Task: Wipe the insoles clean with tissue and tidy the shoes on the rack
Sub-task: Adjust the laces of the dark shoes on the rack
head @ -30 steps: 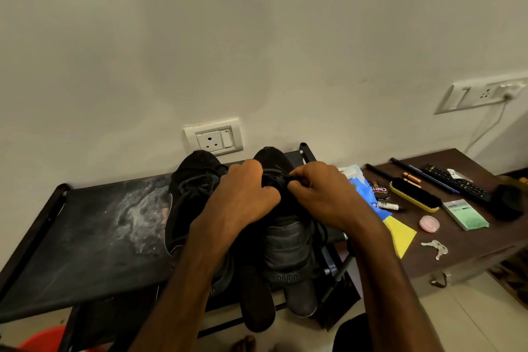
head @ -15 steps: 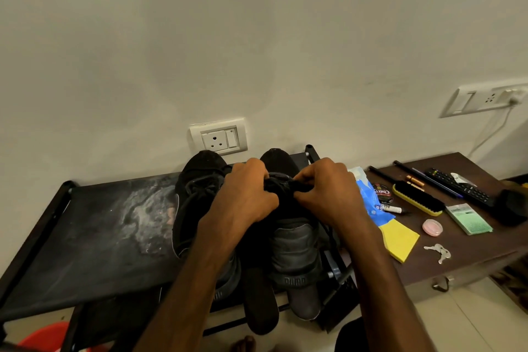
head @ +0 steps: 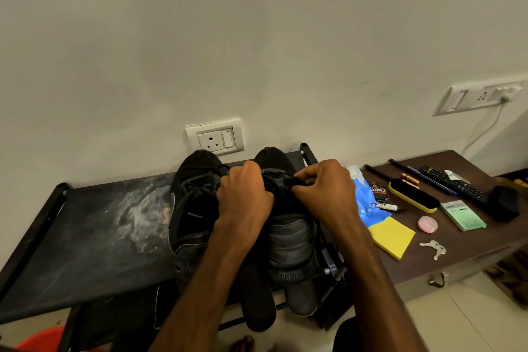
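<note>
My left hand (head: 244, 197) and right hand (head: 325, 194) both clench the laces (head: 280, 176) of 1 shoe (head: 288, 237) on the rack (head: 85, 237) (knuckles cover most of them), brush (head: 413, 197) and keys (head: 434, 248) lying off right.

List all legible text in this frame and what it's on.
"puma": heel strap of the right black shoe.
"Cherr" (rest cut off): lid of the round polish tin.
Green packet, white marker, remote: print is there but too small to read.
</note>
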`<state>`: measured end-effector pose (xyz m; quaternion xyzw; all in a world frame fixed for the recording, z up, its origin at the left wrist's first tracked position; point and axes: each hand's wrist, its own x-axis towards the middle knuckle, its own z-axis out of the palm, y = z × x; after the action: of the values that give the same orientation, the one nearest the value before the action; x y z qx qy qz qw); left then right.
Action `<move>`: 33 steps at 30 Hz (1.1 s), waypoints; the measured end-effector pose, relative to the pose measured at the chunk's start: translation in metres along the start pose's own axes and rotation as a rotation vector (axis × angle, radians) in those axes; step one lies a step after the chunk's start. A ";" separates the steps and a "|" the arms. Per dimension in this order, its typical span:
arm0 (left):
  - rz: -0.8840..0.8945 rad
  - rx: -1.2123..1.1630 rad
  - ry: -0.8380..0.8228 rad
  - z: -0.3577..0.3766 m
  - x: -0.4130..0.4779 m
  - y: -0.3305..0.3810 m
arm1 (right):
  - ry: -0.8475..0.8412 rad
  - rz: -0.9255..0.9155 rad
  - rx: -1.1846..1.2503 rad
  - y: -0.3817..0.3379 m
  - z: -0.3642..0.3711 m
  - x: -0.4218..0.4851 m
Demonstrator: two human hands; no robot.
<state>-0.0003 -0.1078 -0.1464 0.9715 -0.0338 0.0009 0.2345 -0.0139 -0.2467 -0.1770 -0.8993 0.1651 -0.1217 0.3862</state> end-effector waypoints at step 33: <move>-0.003 0.165 -0.039 -0.014 -0.005 0.002 | -0.315 0.033 0.185 -0.002 -0.025 0.011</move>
<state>-0.0055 -0.1033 -0.1330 0.9874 -0.0368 -0.0156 0.1531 -0.0124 -0.2657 -0.1576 -0.8650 0.1053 0.0126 0.4904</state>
